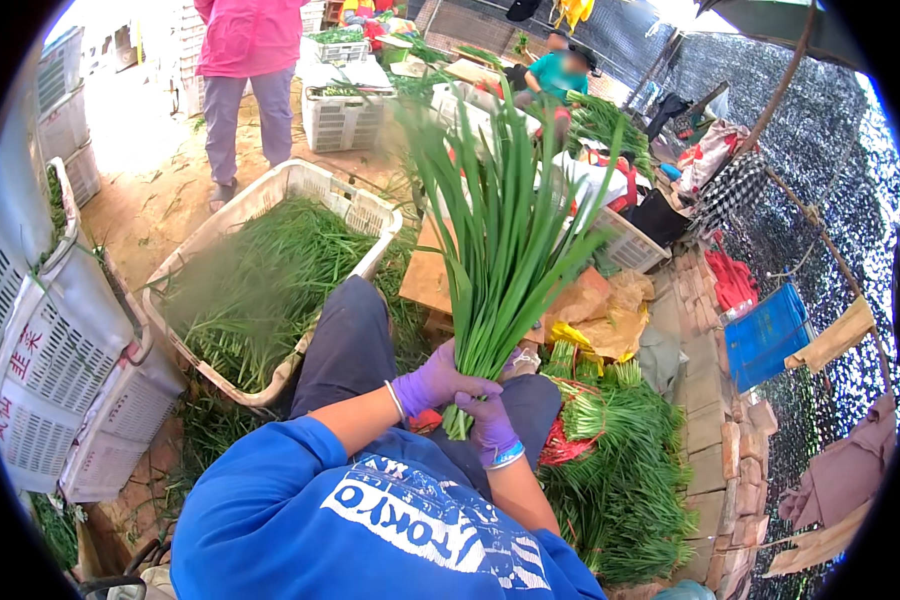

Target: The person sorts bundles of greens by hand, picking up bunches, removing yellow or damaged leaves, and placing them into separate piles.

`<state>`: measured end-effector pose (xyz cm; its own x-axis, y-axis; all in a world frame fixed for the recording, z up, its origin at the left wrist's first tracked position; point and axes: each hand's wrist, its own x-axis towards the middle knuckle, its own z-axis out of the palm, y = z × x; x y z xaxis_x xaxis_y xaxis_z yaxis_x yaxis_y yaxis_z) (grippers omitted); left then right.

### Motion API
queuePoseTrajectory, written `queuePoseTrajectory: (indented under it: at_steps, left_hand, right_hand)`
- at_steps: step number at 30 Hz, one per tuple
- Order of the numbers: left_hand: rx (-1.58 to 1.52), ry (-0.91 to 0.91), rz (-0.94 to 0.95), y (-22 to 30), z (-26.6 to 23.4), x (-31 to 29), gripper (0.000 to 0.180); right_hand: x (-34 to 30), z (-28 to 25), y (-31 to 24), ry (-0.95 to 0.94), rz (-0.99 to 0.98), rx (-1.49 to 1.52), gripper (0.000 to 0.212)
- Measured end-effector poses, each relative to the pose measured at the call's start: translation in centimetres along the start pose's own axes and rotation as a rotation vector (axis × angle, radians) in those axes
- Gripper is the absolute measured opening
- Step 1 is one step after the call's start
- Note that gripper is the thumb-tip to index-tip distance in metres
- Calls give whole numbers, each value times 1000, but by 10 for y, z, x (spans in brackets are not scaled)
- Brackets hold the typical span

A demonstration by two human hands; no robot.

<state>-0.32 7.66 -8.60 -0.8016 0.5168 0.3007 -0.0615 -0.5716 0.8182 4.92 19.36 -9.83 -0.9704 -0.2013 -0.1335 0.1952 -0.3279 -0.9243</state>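
Note:
An upright bunch of long, flat-leaved garlic chives (500, 270) fans out above my lap. My left hand (435, 382), in a purple glove, is wrapped around its lower stems. Close below and to the right, my right hand (492, 428), also gloved in purple, grips the bunch near its pale cut ends; part of its fingers is hidden. Beside my right knee lies a heap of chive bundles (620, 470), some with red ties (568, 447) around them. To my left stands a white plastic crate (260, 395) holding loose green leaves (270, 270).
Stacked white crates (45, 370) rise at the far left. Someone in a pink top (250, 40) stands beyond the crate; another in green (560, 75) sits at the back among more greens. A low brick edge (705, 430) and dark netting (820, 200) run along the right.

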Motion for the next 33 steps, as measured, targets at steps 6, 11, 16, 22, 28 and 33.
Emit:
queuePoseTrajectory:
  at_steps: [6, 11, 16, 22, 28, 33]
  left_hand:
    - [609, -103, 137, 36, 1, -16, 55]
    - [693, -72, 238, 42, -6, -16, 67]
    - [-67, -183, 110, 18, -44, 9, 83]
    - [-356, -148, 295, 103, -50, 12, 101]
    - [-353, -103, 412, 108, -69, -1, 98]
    - [-87, 202, 392, 86, -132, -24, 74]
  right_hand:
    - [-10, 13, -10, -96, -44, -145, 59]
    - [-10, 10, -3, -93, -105, -161, 54]
    - [-12, 4, 8, 33, -138, -577, 47]
    - [-31, -23, 25, 73, -17, -965, 52]
    - [-41, -25, 44, 128, -35, -912, 48]
    - [-40, -21, 48, 163, -116, -1059, 49]
